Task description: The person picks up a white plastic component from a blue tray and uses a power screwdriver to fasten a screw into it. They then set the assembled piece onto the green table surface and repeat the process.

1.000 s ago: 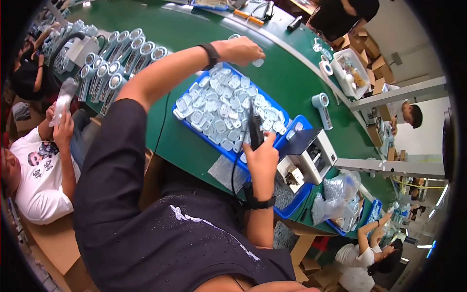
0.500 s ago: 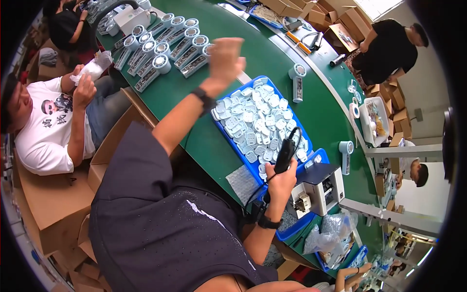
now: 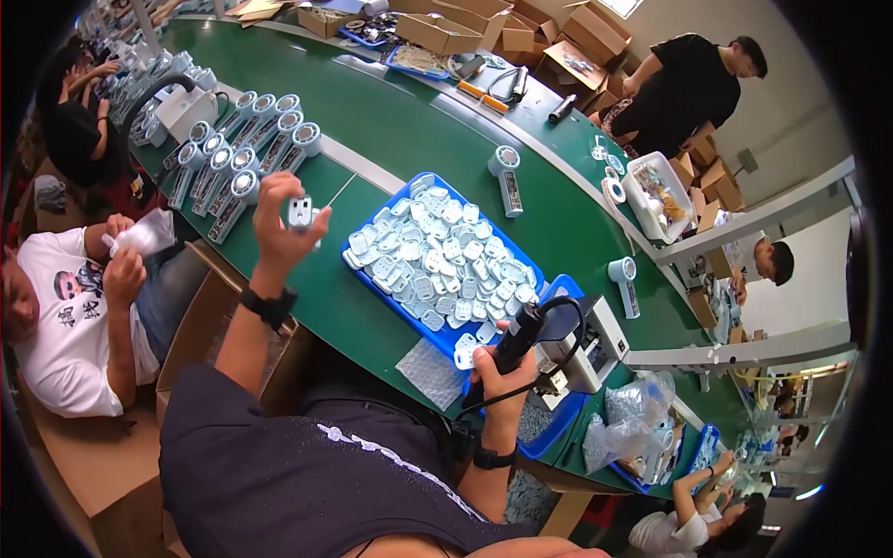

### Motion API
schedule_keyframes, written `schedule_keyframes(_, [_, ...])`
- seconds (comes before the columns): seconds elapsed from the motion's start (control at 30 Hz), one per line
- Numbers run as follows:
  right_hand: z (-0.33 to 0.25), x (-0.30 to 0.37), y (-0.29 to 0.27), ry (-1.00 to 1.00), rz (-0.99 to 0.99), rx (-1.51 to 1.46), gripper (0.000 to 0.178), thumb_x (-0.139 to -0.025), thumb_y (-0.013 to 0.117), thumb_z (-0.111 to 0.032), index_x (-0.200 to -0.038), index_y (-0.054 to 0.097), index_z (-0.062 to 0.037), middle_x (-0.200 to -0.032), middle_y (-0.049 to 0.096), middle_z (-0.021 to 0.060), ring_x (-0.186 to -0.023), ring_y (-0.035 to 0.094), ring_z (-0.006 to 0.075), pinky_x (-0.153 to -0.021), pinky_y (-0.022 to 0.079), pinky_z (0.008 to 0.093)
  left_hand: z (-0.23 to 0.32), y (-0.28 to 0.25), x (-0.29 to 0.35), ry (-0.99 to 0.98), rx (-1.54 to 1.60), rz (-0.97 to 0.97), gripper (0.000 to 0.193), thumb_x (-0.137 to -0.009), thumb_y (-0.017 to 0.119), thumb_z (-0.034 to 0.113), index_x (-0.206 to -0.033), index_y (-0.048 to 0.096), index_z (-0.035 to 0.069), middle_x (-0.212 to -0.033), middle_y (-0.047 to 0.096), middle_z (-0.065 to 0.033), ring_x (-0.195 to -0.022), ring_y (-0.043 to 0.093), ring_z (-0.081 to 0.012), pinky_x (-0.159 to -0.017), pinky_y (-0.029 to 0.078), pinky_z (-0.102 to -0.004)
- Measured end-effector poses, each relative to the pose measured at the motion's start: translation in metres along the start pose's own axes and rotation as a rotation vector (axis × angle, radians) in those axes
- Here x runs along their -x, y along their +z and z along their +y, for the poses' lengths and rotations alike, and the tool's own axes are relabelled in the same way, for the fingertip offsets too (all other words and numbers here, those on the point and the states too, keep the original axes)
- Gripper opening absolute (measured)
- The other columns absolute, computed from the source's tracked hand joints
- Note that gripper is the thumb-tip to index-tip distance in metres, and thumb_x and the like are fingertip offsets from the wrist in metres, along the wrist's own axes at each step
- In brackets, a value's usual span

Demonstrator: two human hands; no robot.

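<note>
My left hand [image 3: 276, 228] is raised over the table's near edge, left of the blue tray [image 3: 379, 296]. Its thumb and fingers close around a light-blue plastic part [image 3: 300, 213] with dark slots, partly hidden by the fingers. My right hand [image 3: 505, 377] grips a black electric screwdriver [image 3: 517, 342] with a cord, tilted upward. At that hand's fingertips is a light-blue cover plate [image 3: 464, 352], just past the tray's near corner. Many similar light-blue plates [image 3: 442, 249] are heaped in the tray.
Open-bodied handheld fans [image 3: 244, 186] lie in rows at the left; single fans [image 3: 509, 181] [image 3: 626, 284] lie beyond the tray. A white machine [image 3: 600, 346] stands right of my right hand, near bagged parts [image 3: 642, 405]. A co-worker [image 3: 79, 321] sits at the left, holding a white bag.
My left hand has drawn back from beside the rows of fans and now has a light-blue part in it. A cover plate now shows at my right fingertips. The view has shifted.
</note>
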State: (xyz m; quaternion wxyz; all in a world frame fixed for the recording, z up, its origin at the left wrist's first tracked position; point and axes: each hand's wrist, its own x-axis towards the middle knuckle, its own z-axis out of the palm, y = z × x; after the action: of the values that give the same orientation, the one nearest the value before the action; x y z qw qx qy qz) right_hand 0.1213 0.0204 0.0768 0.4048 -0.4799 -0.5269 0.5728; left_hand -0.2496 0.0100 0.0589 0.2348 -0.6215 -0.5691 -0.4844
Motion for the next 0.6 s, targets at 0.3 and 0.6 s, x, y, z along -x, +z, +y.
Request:
schedule_keyframes(0.3, [-0.025,0.024,0.007,-0.11,0.248,-0.198,0.046,-0.083,0.07,0.001,-0.125,0.05,0.0016,-0.072,0.062,0.0056,-0.056,0.059,0.0132,-0.054,0.048,0.0264,0.181,0.041,0.06,-0.543,0.831,-0.266,0.076,-0.087,0.072,0.055,-0.128,0.034,0.004,-0.081,0.058,-0.0056,-0.069,0.054,-0.0115,-0.064,0.044,-0.0254])
schedule_keyframes(0.6, [0.022,0.07,-0.001,-0.227,0.34,0.292,0.046,-0.085,0.071,0.0,-0.126,0.05,-0.0018,-0.073,0.059,0.0019,-0.06,0.058,0.0095,-0.057,0.048,0.0238,0.232,0.061,0.085,-0.255,0.954,-0.431,0.047,-0.097,0.06,0.032,-0.126,0.041,0.0,-0.103,0.061,-0.0191,-0.08,0.061,-0.0356,-0.07,0.048,-0.0441])
